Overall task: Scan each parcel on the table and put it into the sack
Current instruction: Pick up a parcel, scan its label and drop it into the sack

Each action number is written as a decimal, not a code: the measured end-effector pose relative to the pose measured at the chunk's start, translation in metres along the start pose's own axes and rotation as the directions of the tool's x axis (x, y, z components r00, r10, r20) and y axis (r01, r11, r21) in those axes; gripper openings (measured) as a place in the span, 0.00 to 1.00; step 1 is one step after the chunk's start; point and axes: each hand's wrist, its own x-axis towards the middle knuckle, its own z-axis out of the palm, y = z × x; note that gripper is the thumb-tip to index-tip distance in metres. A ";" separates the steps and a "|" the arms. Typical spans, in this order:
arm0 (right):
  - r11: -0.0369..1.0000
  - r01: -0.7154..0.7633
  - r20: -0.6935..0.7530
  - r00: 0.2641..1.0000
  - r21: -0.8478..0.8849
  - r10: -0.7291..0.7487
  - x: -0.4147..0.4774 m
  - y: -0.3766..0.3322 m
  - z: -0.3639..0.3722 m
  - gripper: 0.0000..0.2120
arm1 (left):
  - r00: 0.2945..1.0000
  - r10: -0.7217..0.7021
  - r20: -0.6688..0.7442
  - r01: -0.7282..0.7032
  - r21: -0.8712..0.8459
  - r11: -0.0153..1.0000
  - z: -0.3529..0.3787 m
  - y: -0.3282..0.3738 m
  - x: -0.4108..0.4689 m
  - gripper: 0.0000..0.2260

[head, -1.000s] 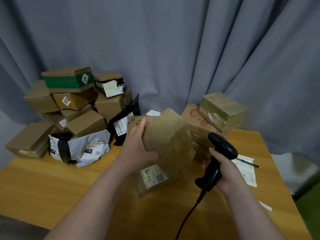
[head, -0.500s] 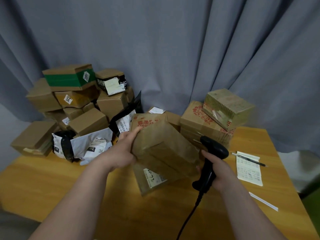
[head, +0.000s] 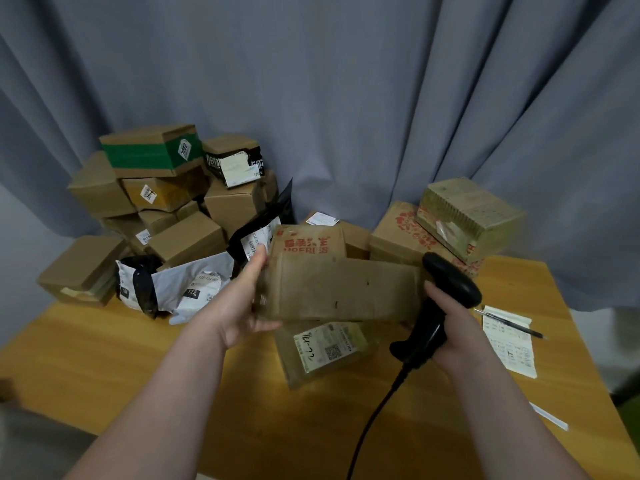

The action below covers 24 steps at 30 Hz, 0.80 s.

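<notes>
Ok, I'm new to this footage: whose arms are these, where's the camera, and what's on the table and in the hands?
No robot: a person wears the camera on their head, looking down at their bare hands. The left hand holds a brown parcel above the table; the right hand grips a black corded barcode scanner. Beneath lies a labelled parcel; a pile of boxes and bags sits back left, two stacked boxes back right, a paper slip with a pen at right.

I see a brown parcel (head: 343,289) lifted level, long side across. The left hand (head: 242,306) grips its left end, and its right end meets the black scanner (head: 450,285) held upright in the right hand (head: 457,337). Below, between both hands, a labelled parcel (head: 325,351) lies flat.
</notes>
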 end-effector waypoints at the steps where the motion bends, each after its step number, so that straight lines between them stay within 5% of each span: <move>1: 1.000 0.018 0.009 1.000 0.013 -0.018 -0.001 -0.003 0.001 0.10 | 1.000 -0.004 -0.018 0.003 -0.013 1.000 0.003 -0.001 0.001 0.23; 4: 0.996 0.092 0.027 0.995 0.014 -0.093 -0.002 -0.009 -0.001 0.19 | 0.999 -0.014 -0.041 0.009 -0.116 0.993 0.013 -0.005 0.001 0.16; 7: 0.990 0.140 0.013 0.990 -0.010 -0.139 -0.003 -0.014 -0.007 0.28 | 1.000 0.017 -0.014 -0.020 -0.183 0.983 0.017 -0.011 0.002 0.23; 15: 0.978 0.203 -0.010 0.979 -0.046 -0.204 -0.001 -0.017 -0.020 0.10 | 0.984 0.062 0.167 -0.030 -0.187 0.982 0.027 -0.017 0.001 0.35; 20: 0.967 0.255 0.011 0.967 0.011 -0.255 -0.003 -0.018 -0.022 0.14 | 0.983 0.016 0.180 0.023 -0.212 0.977 0.030 -0.024 0.001 0.38; 24: 0.955 0.297 0.007 0.955 0.011 -0.297 -0.004 -0.018 -0.020 0.16 | 0.981 -0.043 0.191 0.080 -0.192 0.978 0.034 -0.024 -0.006 0.29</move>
